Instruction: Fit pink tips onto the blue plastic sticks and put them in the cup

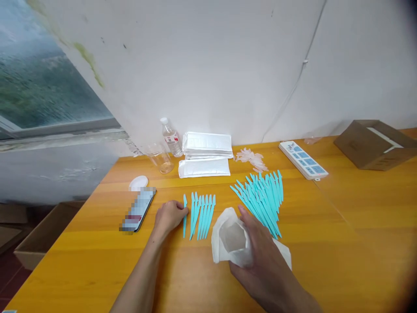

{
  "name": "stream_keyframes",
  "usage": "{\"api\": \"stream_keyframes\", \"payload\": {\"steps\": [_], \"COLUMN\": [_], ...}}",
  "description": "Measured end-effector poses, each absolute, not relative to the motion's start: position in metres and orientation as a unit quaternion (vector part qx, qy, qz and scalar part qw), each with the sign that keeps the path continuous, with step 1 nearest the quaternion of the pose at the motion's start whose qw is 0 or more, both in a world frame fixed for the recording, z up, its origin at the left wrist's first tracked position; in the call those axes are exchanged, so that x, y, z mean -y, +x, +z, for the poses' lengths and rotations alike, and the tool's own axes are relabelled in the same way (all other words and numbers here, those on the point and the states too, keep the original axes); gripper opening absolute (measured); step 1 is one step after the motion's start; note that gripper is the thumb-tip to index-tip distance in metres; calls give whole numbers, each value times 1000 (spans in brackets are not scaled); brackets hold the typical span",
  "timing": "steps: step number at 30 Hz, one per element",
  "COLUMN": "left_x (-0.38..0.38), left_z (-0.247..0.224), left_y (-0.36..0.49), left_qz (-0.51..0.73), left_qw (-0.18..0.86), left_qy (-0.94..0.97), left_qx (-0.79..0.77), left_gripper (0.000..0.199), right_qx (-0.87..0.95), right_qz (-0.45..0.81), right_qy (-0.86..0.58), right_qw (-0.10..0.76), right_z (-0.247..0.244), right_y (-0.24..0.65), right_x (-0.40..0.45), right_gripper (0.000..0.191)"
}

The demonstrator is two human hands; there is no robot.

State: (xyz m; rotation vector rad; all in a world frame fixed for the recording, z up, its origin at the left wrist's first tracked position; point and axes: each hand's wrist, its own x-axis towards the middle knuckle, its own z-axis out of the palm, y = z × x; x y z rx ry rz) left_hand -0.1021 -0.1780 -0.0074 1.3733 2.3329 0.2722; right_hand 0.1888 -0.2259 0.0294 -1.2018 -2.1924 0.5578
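My left hand (171, 216) has its fingers closed on the leftmost turquoise plastic knife (184, 224), which lies upright in line on the table. Just right of it, several more turquoise knives (202, 216) form a row. My right hand (259, 250) is wrapped round a white bag (231, 239), whose open mouth faces the camera. Beyond that hand lies a fanned pile of turquoise knives (263, 200). Part of the bag is hidden behind my right hand.
Along the wall stand a clear jar (159, 158), a bottle (171, 138), white packets (206, 150), pale pink pieces (250, 159), a power strip (302, 159) and a cardboard box (368, 145). A phone (138, 211) and a white lid (138, 182) lie left on the wooden table (192, 278).
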Motion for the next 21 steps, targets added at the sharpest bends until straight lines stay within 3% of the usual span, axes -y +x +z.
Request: {"api": "stream_keyframes", "payload": {"steps": [3, 7, 9, 11, 14, 17, 21], "left_x": [178, 186, 197, 213, 236, 249, 247], "left_z": [-6, 5, 21, 40, 66, 76, 62], "left_y": [-105, -103, -94, -76, -35, -1, -12], "left_qz": [103, 114, 215, 399, 553, 467, 432], "left_qw": [203, 274, 312, 312, 209, 223, 236], "left_qy": [490, 491, 491, 469, 462, 601, 622], "left_qx": [-842, -819, -784, -724, -661, -609, -610], "left_gripper": [19, 22, 26, 27, 21, 10, 36], "right_qx": [827, 827, 824, 820, 811, 800, 776], "right_qz": [220, 234, 239, 244, 242, 235, 257], "right_qy": [-447, -449, -453, -456, -456, -447, -433], "right_qw": [260, 243, 242, 246, 274, 325, 379], "right_z": [27, 26, 25, 23, 21, 21, 23], "right_y": [188, 189, 189, 188, 185, 184, 189], "right_x": [222, 216, 212, 210, 209, 210, 215], "right_gripper": [91, 88, 87, 88, 92, 96, 99]}}
